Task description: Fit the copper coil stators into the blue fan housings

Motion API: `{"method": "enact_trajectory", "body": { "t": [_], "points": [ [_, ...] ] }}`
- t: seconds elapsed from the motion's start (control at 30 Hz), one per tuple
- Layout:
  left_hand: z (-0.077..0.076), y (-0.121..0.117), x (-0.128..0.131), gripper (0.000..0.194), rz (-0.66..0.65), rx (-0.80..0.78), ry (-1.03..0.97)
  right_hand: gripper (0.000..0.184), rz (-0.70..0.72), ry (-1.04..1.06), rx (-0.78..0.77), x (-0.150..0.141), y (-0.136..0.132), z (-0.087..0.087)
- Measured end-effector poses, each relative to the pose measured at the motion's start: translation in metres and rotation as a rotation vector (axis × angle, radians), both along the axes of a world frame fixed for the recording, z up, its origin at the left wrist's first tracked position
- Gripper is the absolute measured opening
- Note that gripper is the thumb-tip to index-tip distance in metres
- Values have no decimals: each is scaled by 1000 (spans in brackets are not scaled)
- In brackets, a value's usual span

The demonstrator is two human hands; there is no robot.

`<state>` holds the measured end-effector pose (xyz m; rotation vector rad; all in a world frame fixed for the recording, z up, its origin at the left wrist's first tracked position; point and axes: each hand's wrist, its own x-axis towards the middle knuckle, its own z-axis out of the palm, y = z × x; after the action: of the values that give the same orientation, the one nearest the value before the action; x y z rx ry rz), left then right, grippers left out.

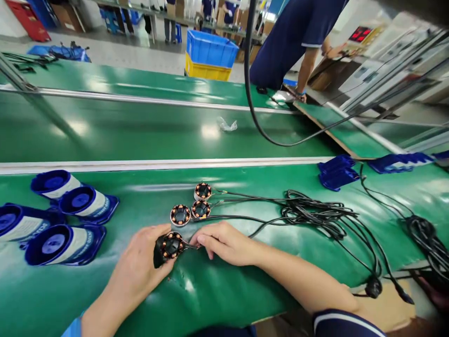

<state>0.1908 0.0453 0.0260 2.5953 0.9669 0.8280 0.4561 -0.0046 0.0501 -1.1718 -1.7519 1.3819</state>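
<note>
1. Black cords [72,52] are held in one blue tray [84,56], far left.
2. One blue crate [212,49] is stacked on one yellow crate [208,71]; contents cannot be told.
3. Four blue casings [77,200] are set at left on the worktop [228,290].
4. Beside three coils [180,215], a fourth coil [172,245] is gripped by the left hand's [138,255] fingers, its wires [190,246] pinched by the right hand's [226,241] fingers.

Copper-wound motor stators [180,215], four; blue cylindrical housings with white labels [84,204], four; foreground hands [224,242], two; crumpled plastic scrap [228,125], one; red-digit display [360,33], one.
</note>
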Motion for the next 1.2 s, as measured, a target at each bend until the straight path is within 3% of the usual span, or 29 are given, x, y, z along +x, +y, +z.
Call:
{"method": "enact_trajectory", "body": {
  "t": [0.1,0.2,0.4,0.47,0.53,0.6,0.7,0.77,0.83,0.87,1.0,1.07,1.2],
  "points": [
    [10,-1,-7,47,-66,65,64,46,-15,296,-410,-4,-6,-9],
    [14,-3,-7,47,-76,17,88,42,-152,531,-615,-7,-7,-11],
    [8,-6,2,48,-180,-46,75,38,-273,663,-676,-9,-7,-10],
    [8,-6,0,53,-155,-92,83,40,-217,640,-710,-10,-9,-11],
    [11,-4,-6,62,-131,-253,119,38,-72,585,-709,-7,-12,-10],
    [16,0,-13,80,-155,-493,176,30,7,440,-511,-1,-13,-3],
    [20,13,-19,100,-211,-739,95,23,-226,105,140,13,-10,8],
    [18,23,-14,88,-141,-729,-60,18,-419,-55,470,22,-5,12],
    [14,34,-1,74,-37,-622,-143,17,-477,-114,567,28,0,9],
    [12,39,7,76,-8,-564,-137,17,-470,-126,568,29,3,6],
    [11,48,31,80,-35,-491,-49,19,-380,-93,441,25,6,-6],
    [12,47,32,78,-60,-483,-32,23,-291,-28,224,19,5,-11],
    [14,43,17,90,-143,-507,5,43,-75,269,-298,4,4,-15]
  ]
}}
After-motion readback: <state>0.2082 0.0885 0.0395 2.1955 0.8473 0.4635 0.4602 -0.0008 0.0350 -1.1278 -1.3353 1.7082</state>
